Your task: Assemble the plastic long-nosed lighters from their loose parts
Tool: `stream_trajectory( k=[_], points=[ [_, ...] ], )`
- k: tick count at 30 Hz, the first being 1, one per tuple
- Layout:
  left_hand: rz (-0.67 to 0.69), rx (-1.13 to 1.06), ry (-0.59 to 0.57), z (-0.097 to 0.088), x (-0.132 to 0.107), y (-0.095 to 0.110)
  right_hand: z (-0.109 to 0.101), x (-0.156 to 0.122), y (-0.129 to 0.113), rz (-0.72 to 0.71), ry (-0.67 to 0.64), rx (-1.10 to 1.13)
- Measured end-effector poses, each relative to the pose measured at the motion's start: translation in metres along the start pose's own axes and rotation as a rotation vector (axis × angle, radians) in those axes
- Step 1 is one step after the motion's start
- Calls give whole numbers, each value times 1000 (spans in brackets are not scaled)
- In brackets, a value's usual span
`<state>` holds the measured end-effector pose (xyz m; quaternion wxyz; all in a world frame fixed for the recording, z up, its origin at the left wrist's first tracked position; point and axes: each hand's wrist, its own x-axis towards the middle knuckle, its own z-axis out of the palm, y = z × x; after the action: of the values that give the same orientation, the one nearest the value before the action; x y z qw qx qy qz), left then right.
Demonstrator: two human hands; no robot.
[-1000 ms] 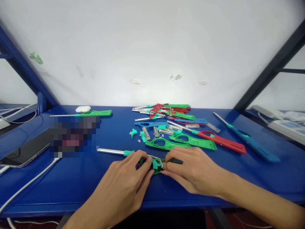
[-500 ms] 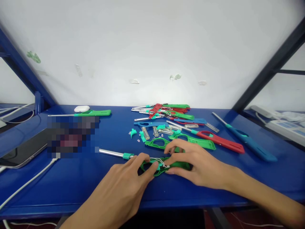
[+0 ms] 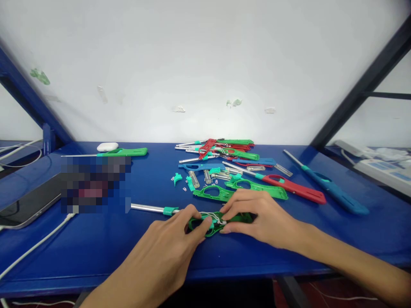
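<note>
An open half shell of a green gas lighter (image 3: 242,217) lies near the table's front edge. Its metal tube (image 3: 147,208) points left, with a teal collar (image 3: 170,211) around it. My left hand (image 3: 173,246) grips the shell at the finger loop, its thumb on the teal trigger (image 3: 208,222). Thin white wires (image 3: 214,216) curl over the middle of the shell. My right hand (image 3: 268,216) closes thumb and fingers across the shell beside the wires' end. Whether its fingertips pinch the wire itself, I cannot tell.
Beyond my hands lie loose green half shells (image 3: 212,193), clear fuel tanks (image 3: 194,179) and small teal pieces (image 3: 176,179). A red lighter (image 3: 293,189) and a blue lighter (image 3: 337,190) are at right. A phone (image 3: 32,199), white cable (image 3: 41,244) and white case (image 3: 107,146) are at left.
The view has shifted slightly. My right fingers have moved a little over the shell near the wires. My left hand keeps its grip.
</note>
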<state>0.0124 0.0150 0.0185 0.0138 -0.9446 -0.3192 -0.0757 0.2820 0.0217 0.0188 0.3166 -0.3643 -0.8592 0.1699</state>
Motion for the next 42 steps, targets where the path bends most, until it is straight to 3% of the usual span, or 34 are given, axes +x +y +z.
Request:
stream_trajectory(
  k=[5, 15, 25, 29, 35, 42],
  points=[
    [6, 12, 42, 7, -2, -2, -1, 2, -5, 68, -2, -52],
    [-21, -105, 316, 13, -2, -11, -1, 1, -4, 65, -30, -71],
    [-8, -175, 420, 0, -3, -16, -4, 2, -7, 81, -60, -67],
    [-142, -79, 382, -4, -9, -31, -4, 2, -8, 82, -68, -70],
    [-218, -151, 249, 7, -16, -54, -3, 2, -7, 82, -69, -76],
    [-235, -274, 223, 1, -16, -52, -4, 2, -8, 69, -74, -86]
  ],
)
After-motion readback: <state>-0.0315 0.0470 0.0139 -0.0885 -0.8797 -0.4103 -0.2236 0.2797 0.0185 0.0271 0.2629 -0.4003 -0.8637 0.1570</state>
